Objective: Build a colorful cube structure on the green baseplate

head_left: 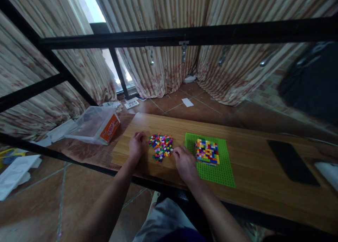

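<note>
A loose pile of small multicoloured toy bricks (161, 146) lies on the wooden table between my hands. My left hand (136, 145) rests at the pile's left side with its fingers curled in; whatever they may hold is hidden. On the pile's right, my right hand (185, 164) is closed in a pinch, with a small white toy brick (171, 150) at its fingertips. Just beyond that hand lies a green studded baseplate (225, 164). On it stands a block built of many coloured bricks (207, 151), its top a mixed pattern.
A clear plastic box (92, 124) with an orange label stands at the table's left end. On the right of the wooden table (248, 154) lies a dark flat rectangle (293, 161). A black metal bar (163, 38) crosses in front of the curtains. Papers lie on the tiled floor.
</note>
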